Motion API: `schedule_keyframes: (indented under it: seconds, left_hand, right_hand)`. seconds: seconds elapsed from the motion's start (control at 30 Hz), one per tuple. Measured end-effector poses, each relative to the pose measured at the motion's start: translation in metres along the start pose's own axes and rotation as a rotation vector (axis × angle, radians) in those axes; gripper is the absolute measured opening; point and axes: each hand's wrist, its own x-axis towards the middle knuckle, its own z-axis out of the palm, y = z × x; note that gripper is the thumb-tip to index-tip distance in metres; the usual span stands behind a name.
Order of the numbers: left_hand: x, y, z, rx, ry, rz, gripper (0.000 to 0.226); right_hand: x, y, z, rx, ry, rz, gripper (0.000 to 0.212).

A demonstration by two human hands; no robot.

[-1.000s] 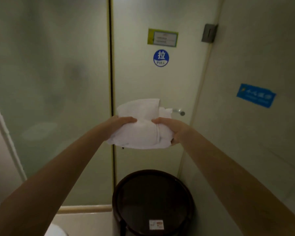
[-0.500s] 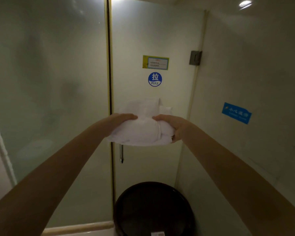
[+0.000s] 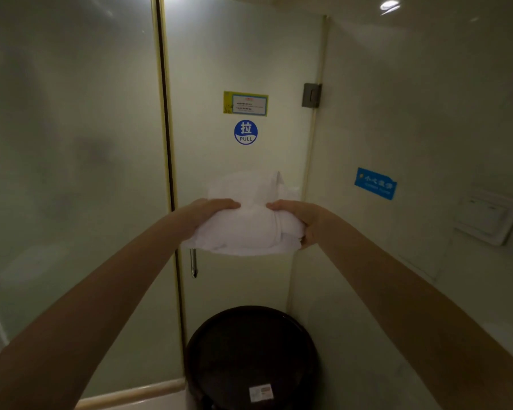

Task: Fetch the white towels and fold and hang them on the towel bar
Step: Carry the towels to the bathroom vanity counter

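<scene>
**A:** What have the hands got?

**B:** The left hand (image 3: 211, 211) has its fingers curled over the top of the white towel (image 3: 249, 229) at its left end. The right hand (image 3: 302, 217) does the same at the right end, with the thumb tucked underneath. Both are closed on cloth, and neither is spread.

**A:** And where is the towel?

**B:** It is held up between the two hands, right in front of the glass door (image 3: 234, 69) and below the round PULL sticker (image 3: 245, 132). It is bunched into a loose, thick fold, and one flap stands up behind the knuckles.

**A:** Is it on the bar yet?

**B:** I cannot tell. The end of a metal bar (image 3: 193, 263) pokes out just under the towel's left edge, but the cloth hides the rest of it.

**A:** How would you expect it to handle?

**B:** I'd say it is soft, light and limp. It sags in the middle, so it won't hold a crease by itself. It won't break and it isn't slippery. Gripping it at the two ends, as now, seems right to me, because a single pinch in the middle would let the layers slide apart.

**A:** Is there anything below?

**B:** A dark round bin (image 3: 251, 350) stands on the floor under the hands, well apart from them. I judge a dropped towel would probably land on it.
</scene>
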Motion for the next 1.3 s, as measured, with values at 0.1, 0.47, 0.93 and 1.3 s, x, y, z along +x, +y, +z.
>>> schedule_keyframes:
  seconds: [0.1,0.47,0.93,1.3]
  left_hand:
    - [-0.006,0.016,0.020,0.023,-0.008,0.046,0.091]
    - [0.033,0.084,0.096,0.088,-0.339,0.157,0.075]
    - [0.019,0.148,0.217,0.127,-0.944,0.346,0.034]
    - [-0.079,0.154,0.259,0.184,-1.382,0.441,0.028]
  right_hand:
    - [-0.010,0.000,-0.018,0.052,0.012,0.009,0.099]
    - [-0.040,-0.005,-0.106,0.185,0.275,-0.020,0.093]
    - [-0.182,0.014,-0.160,0.327,0.824,-0.012,0.075]
    - [-0.318,0.043,-0.106,0.396,1.253,0.067,0.037]
